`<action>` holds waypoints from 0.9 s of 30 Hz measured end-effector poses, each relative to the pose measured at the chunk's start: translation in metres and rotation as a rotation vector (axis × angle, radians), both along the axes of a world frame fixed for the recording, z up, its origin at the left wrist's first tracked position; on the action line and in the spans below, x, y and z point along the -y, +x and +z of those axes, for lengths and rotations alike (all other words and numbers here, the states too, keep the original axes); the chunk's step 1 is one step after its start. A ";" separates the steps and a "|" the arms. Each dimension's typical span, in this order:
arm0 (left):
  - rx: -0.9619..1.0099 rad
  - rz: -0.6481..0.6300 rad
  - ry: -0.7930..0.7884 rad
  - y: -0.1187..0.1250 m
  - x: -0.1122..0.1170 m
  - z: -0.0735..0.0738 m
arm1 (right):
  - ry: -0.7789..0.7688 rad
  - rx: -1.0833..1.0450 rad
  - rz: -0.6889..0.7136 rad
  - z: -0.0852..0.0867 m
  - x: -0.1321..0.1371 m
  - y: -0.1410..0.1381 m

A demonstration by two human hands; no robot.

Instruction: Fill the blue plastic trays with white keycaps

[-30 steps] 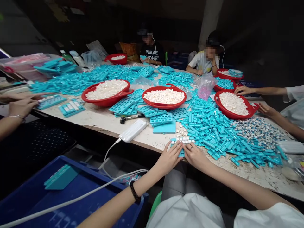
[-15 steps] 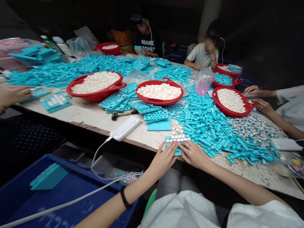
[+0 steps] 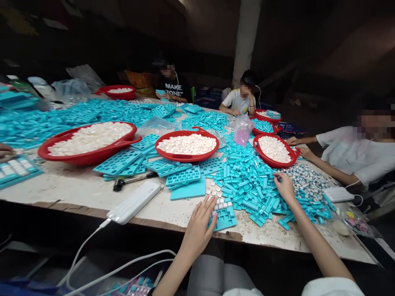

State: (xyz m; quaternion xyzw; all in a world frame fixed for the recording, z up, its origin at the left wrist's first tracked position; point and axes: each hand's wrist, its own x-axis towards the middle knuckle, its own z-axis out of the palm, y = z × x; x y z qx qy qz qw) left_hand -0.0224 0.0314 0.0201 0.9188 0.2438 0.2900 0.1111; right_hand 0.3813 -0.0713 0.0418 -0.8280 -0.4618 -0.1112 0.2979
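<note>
Left hand point(image 3: 199, 224) spread on teal keycap tray point(image 3: 225, 220); right hand point(image 3: 285, 187) over loose pile
I read the left hand as spread, pressing the tray near the front edge of the table point(image 3: 61, 193), with white keycaps point(image 3: 219, 204) seated in its upper rows. The right hand curls above the teal trays point(image 3: 253, 185); I cannot tell whether it pinches anything. Even, flat finger pressure suits this hold. Farther off sit a rubber-tipped hammer point(image 3: 131, 181) and a red basin point(image 3: 185, 159) of white keycaps.
</note>
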 end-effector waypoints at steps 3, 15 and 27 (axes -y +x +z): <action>-0.020 -0.016 0.088 -0.002 0.003 -0.012 | -0.049 0.000 -0.007 -0.007 -0.002 0.015; -0.001 0.009 0.124 -0.008 0.010 -0.019 | -0.146 -0.004 0.033 0.003 -0.003 0.033; 0.144 0.042 -0.058 -0.005 0.017 -0.019 | 0.287 -0.334 0.344 0.027 -0.009 -0.138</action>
